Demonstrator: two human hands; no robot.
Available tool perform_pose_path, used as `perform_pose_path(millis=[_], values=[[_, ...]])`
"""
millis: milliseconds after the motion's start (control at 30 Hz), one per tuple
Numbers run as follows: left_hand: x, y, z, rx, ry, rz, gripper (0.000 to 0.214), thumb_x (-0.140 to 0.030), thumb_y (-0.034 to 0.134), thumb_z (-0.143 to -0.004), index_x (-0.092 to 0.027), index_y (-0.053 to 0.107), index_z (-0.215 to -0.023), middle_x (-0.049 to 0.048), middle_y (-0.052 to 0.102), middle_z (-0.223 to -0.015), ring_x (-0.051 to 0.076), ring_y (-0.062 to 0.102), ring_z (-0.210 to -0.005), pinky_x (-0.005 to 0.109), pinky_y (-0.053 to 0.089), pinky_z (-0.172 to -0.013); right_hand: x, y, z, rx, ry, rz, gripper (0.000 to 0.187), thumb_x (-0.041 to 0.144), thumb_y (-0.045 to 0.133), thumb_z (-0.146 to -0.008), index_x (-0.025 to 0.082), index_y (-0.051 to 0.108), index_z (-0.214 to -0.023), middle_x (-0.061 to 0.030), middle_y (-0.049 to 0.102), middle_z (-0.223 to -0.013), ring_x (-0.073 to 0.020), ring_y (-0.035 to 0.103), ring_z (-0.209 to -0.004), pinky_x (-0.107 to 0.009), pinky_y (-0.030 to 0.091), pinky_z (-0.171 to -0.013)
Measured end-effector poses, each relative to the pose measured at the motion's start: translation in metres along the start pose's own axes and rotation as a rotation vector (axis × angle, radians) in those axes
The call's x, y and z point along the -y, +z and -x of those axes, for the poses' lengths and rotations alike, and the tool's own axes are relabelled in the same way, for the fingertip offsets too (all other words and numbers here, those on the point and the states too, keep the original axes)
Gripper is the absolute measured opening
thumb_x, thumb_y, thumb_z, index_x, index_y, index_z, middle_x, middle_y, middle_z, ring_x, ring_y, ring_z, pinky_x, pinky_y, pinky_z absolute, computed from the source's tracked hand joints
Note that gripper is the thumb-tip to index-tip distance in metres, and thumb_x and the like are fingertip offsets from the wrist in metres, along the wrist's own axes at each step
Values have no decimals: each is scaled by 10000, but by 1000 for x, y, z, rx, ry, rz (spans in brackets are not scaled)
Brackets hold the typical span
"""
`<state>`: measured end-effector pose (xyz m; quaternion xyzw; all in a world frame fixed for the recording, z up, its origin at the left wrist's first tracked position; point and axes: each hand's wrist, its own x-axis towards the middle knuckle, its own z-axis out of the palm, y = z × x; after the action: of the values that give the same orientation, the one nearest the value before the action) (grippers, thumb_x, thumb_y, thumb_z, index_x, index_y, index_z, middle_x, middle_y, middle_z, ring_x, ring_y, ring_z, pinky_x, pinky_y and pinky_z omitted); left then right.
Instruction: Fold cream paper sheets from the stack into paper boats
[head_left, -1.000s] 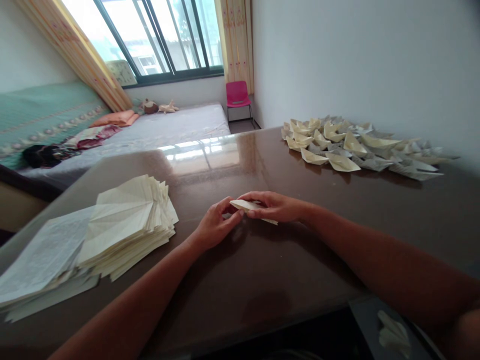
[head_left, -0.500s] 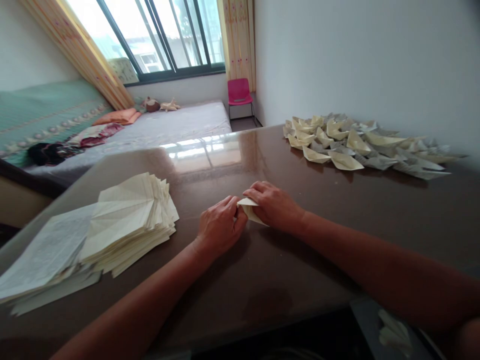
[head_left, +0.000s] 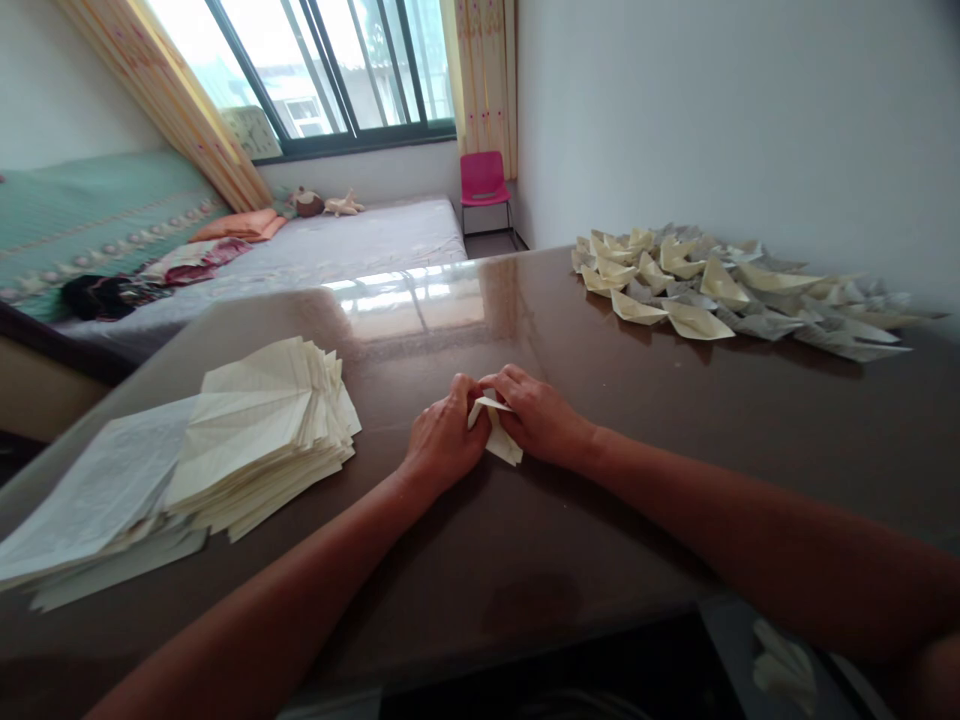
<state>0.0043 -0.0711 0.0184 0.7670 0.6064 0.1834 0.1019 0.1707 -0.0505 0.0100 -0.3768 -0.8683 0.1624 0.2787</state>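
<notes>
Between my two hands, above the middle of the brown table [head_left: 450,560], is a small piece of folded cream paper [head_left: 501,440]. My left hand [head_left: 448,432] grips its left side, fingers curled and thumb on the near face. On the right side my right hand [head_left: 546,415] pinches it, with the fingertips of both hands close together at the top. One flap of the paper points down toward me. My fingers hide much of its upper part.
A stack of creased cream sheets [head_left: 255,420] lies at the left, overlapping whiter printed sheets [head_left: 105,490]. Many folded paper boats [head_left: 697,320] crowd the table's far right by the wall. Beyond stand a bed [head_left: 390,230] and a pink chair [head_left: 484,180].
The folded paper has turned in my hands, and its flap now points downward between them. My left fingers have shifted up to the top, nearer the right fingertips. The view has moved slightly.
</notes>
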Motion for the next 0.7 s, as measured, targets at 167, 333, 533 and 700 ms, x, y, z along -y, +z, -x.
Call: perform_pose_path(millis=[167, 333, 533, 700], values=[[10, 2, -3, 36, 40, -4, 131, -248, 537, -791, -255, 468, -901, -22, 629, -790, 181, 597, -700, 261, 324, -583, -13, 1, 1, 50, 11, -1, 387, 58, 479, -769, 163, 543, -1136, -58, 552, -975, -166, 530, -819, -279, 428, -778], [11, 3, -3, 51, 100, -38, 143, -210, 542, -760, -248, 475, -881, -17, 613, -845, 168, 566, -702, 265, 320, -585, -18, -2, 1, 89, 8, -10, 376, 38, 494, -710, 169, 562, -1056, -36, 547, -912, -156, 511, -795, -258, 402, -732], [8, 5, -2, 75, 103, -93, 144, -217, 526, -786, -255, 488, -920, -8, 608, -927, 170, 583, -746, 267, 327, -589, -23, -3, 1, 39, 28, 19, 244, 136, 566, -733, 191, 534, -969, -16, 558, -889, -146, 491, -744, -238, 361, -649], [19, -2, -2, 132, 218, -41, 218, -190, 561, -747, -260, 508, -947, -14, 588, -917, 167, 585, -776, 261, 385, -631, -21, -9, 1, 131, -85, 23, 149, 83, 504, -744, 195, 529, -839, -14, 548, -849, -148, 490, -772, -234, 365, -688]])
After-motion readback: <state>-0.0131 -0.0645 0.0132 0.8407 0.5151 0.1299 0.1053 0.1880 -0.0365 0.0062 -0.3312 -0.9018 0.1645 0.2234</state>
